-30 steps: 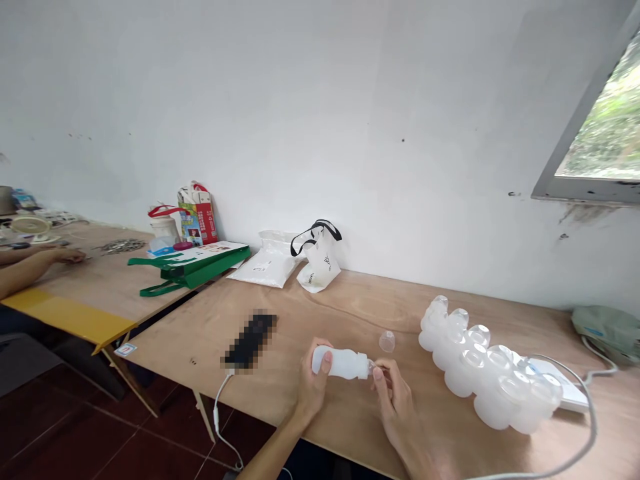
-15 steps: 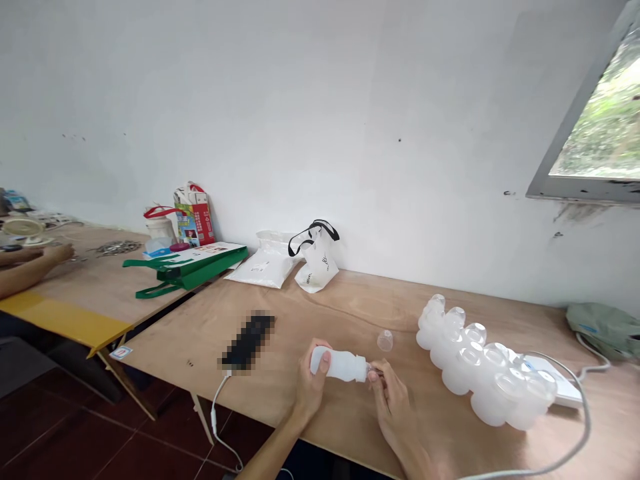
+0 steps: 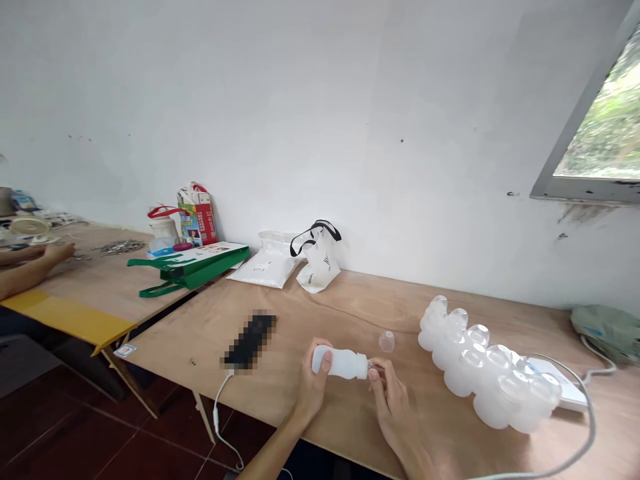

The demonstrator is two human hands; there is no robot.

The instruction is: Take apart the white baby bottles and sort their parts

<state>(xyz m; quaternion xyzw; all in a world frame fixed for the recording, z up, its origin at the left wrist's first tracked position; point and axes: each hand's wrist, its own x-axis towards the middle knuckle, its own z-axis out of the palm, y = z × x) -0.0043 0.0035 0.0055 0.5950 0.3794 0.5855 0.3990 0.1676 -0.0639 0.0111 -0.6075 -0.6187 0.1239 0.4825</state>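
Observation:
A frosted white baby bottle lies tilted on its side above the table's front edge, its neck pointing right. My left hand is wrapped round its base end, thumb on top. At the neck end, my right hand pinches the clear nipple, which the fingers partly hide. A clear dome cap sits on the table just beyond my right hand. To the right, several similar frosted bottles with clear caps stand upright in a close group.
A dark pixelated phone-like object with a white cable lies left on the wooden table. Behind are a white package, a white bag and a green bag. Another person's arms rest at the far-left table.
The whole view has shifted slightly, with things appearing a little further right. Both hands keep the same hold on the bottle and its nipple.

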